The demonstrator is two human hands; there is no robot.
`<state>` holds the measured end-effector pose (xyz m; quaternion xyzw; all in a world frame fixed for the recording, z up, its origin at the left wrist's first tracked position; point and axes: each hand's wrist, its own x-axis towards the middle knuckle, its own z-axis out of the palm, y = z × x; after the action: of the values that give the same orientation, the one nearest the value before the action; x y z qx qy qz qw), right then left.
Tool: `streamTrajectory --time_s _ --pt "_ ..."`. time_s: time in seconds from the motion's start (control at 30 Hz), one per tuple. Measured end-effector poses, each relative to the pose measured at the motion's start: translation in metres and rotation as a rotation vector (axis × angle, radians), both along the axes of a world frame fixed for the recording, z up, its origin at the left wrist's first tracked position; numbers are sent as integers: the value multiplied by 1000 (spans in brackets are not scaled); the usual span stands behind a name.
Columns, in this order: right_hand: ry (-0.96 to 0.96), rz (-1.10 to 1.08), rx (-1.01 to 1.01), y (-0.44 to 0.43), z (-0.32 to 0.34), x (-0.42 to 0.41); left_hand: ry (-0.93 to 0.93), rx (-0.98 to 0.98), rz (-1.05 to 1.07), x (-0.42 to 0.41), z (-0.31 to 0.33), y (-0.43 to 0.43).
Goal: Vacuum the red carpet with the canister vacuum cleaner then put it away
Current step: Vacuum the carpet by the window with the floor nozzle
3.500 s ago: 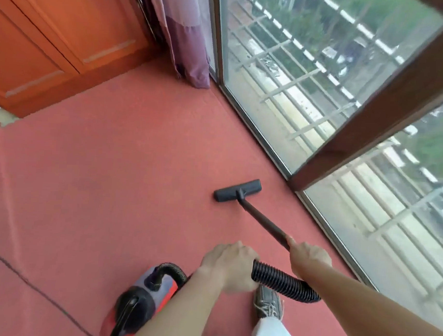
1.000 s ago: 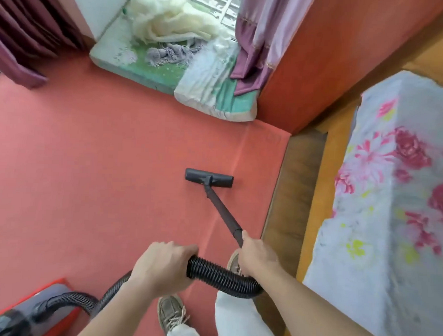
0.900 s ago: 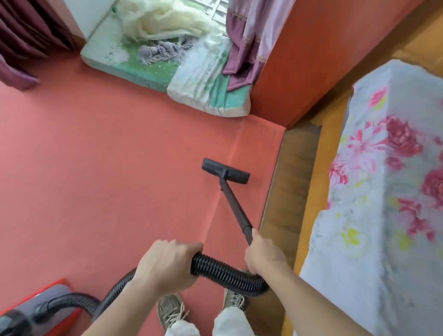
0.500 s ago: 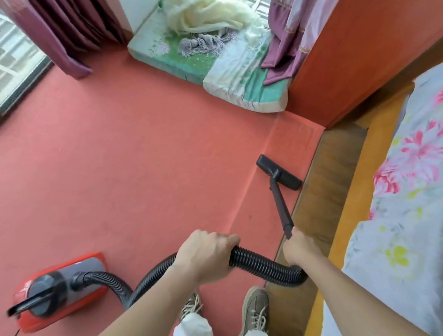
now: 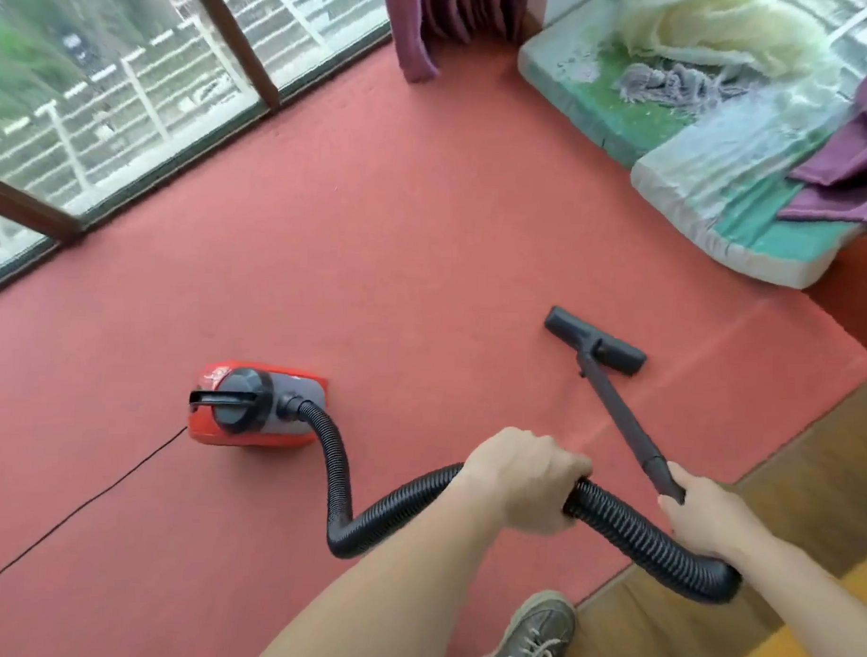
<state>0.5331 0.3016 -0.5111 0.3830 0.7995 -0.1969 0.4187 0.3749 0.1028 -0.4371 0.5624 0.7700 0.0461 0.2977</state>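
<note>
Comparing with half a second ago, I see the floor head (image 5: 595,347) has left the edge by the wooden floor (image 5: 785,463) and lies further in on the red carpet (image 5: 376,228), so vacuuming is, I judge, not finished. The canister vacuum cleaner (image 5: 257,405) stands on the carpet at left. The left hand (image 5: 524,479) is clenched around the hose (image 5: 339,497); the right hand (image 5: 700,514) grasps the wand (image 5: 620,418) near the hose.

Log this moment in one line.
phase: vacuuming | left hand: grips hose | right hand: grips wand | floor head: on red carpet | canister: on carpet
</note>
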Motion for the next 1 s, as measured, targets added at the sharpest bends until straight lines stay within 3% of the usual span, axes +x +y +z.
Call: streamTrajectory --time_s 0.33,0.6,0.87,1.0 --pt "-8 56 -19 -95 -22 -108 -68 25 263 -64 -6 -105" --pt "-91 -7 -262 -229 79 -31 -147 -53 -57 -45 35 -201" --pt "-78 -463 48 -274 55 39 -39 17 -257 1 37 -203" --pt "-123 -557 83 -303 38 85 -14 -11 -309 55 14 -239"
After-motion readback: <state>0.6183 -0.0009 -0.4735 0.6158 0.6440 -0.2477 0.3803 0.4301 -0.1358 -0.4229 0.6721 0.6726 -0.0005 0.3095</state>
